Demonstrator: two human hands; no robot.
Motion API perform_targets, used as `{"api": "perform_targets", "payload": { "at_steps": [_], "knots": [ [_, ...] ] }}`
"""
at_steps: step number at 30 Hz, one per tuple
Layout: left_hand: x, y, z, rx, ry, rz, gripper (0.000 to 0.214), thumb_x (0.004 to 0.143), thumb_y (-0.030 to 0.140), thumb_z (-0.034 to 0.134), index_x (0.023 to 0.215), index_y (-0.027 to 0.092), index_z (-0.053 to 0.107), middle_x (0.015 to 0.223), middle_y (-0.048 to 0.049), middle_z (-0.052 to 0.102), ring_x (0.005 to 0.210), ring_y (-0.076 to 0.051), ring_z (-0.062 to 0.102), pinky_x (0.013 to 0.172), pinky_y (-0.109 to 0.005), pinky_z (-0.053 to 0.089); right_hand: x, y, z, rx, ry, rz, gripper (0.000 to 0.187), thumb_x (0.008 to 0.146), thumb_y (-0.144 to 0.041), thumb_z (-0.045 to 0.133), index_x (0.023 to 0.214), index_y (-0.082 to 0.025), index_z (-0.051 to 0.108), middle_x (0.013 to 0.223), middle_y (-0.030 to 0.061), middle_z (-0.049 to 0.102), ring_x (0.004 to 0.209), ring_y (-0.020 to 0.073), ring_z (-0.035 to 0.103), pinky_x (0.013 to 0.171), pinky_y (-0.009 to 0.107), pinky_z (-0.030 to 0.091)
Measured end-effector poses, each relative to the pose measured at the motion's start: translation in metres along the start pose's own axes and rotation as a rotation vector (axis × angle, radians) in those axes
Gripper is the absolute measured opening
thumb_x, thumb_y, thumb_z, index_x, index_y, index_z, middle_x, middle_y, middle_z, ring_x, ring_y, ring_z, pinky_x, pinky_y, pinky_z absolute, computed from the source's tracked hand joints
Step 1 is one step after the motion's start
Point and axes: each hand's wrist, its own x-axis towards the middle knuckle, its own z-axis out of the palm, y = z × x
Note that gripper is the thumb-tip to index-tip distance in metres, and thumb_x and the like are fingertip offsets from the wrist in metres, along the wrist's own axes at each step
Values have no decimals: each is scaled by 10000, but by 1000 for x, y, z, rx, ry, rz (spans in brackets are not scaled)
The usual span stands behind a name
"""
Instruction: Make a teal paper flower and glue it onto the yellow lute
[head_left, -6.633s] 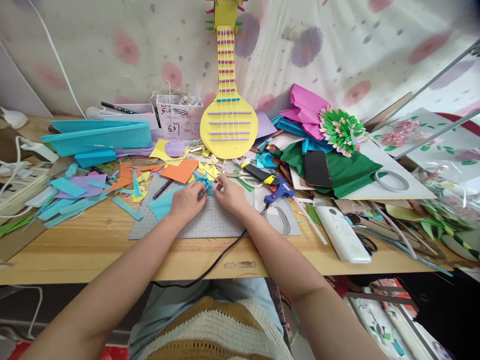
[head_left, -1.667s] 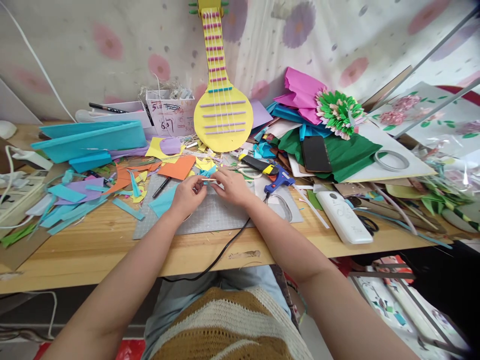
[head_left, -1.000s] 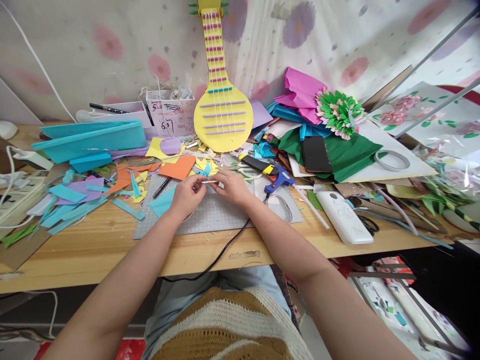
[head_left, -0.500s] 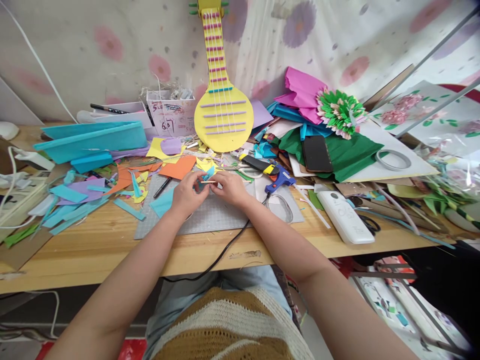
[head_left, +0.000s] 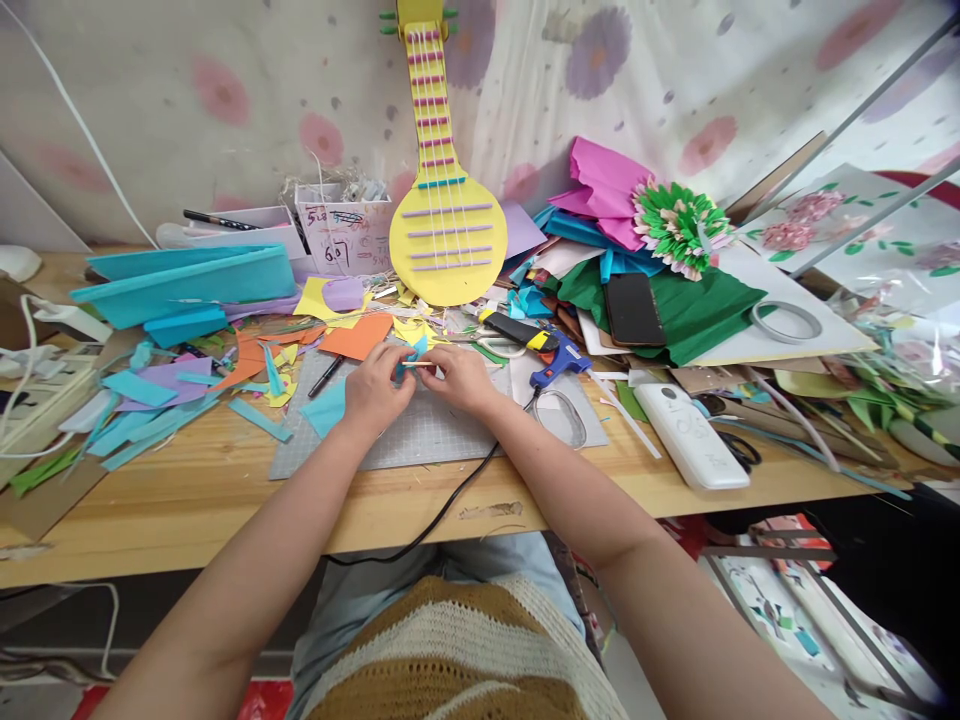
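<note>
My left hand point(head_left: 379, 385) and my right hand point(head_left: 463, 377) meet over a grey cutting mat point(head_left: 420, 430) on the wooden table point(head_left: 225, 490). Together they pinch a small turquoise paper piece point(head_left: 415, 350) and a thin pale stick point(head_left: 421, 365) that runs between the fingertips. Both hands have their fingers curled closed on these. A turquoise paper scrap point(head_left: 324, 408) lies just left of my left hand.
A yellow paper guitar point(head_left: 445, 215) leans on the wall behind. A blue glue gun point(head_left: 555, 360) with a black cable point(head_left: 442, 510), scissors, a white remote point(head_left: 690, 436), a black phone point(head_left: 632, 307), green paper point(head_left: 701, 320), a tape ring point(head_left: 785, 321) and turquoise sheets point(head_left: 187, 280) crowd the table.
The hands stay together over the mat. The turquoise piece and stick have been turned slightly between the fingertips, and the view has shifted a little.
</note>
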Motion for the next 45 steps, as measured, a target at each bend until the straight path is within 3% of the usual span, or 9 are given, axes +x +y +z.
{"api": "perform_targets", "payload": {
  "at_steps": [5, 15, 26, 32, 39, 45],
  "knots": [
    [-1, 3, 5, 74, 74, -64, 244, 765, 213, 525, 996, 202, 604, 843, -23, 627, 732, -160, 595, 639, -259, 413, 0, -6, -1, -19, -29, 37, 157, 816, -235, 524, 861, -197, 669, 826, 18, 660, 803, 143, 572, 635, 238, 333],
    [-3, 7, 5, 120, 78, -74, 266, 709, 171, 550, 970, 205, 592, 820, -26, 656, 793, -187, 620, 664, -275, 417, 1, -7, -2, -70, -21, 65, 178, 840, -274, 510, 878, -193, 664, 839, 27, 654, 793, 147, 563, 622, 246, 318],
    [-4, 10, 8, 164, 100, -115, 298, 710, 283, 609, 998, 233, 554, 797, -22, 661, 799, -220, 612, 633, -296, 406, 1, -5, -3, -13, -19, 33, 162, 851, -263, 520, 885, -197, 664, 848, 26, 654, 823, 145, 570, 644, 245, 335],
    [-3, 10, 4, 183, 83, -67, 300, 722, 185, 558, 1020, 217, 549, 907, -40, 659, 861, -224, 598, 688, -311, 418, 0, -7, -4, -16, -23, 35, 166, 842, -264, 519, 872, -195, 667, 833, 36, 653, 806, 150, 567, 646, 243, 347],
    [-2, 7, 5, 122, 65, -82, 270, 742, 202, 548, 1011, 206, 563, 853, -31, 639, 805, -201, 601, 675, -295, 417, -1, -4, -1, -16, -14, 25, 167, 832, -257, 516, 871, -190, 664, 828, 33, 659, 794, 148, 566, 642, 239, 344],
    [-1, 3, 6, 42, -8, 11, 261, 734, 149, 518, 971, 217, 607, 841, -21, 629, 752, -167, 588, 655, -265, 419, -5, 5, -1, -40, -53, -56, 117, 800, -226, 528, 804, -187, 639, 819, 24, 653, 761, 139, 559, 639, 234, 331]
  ]
}}
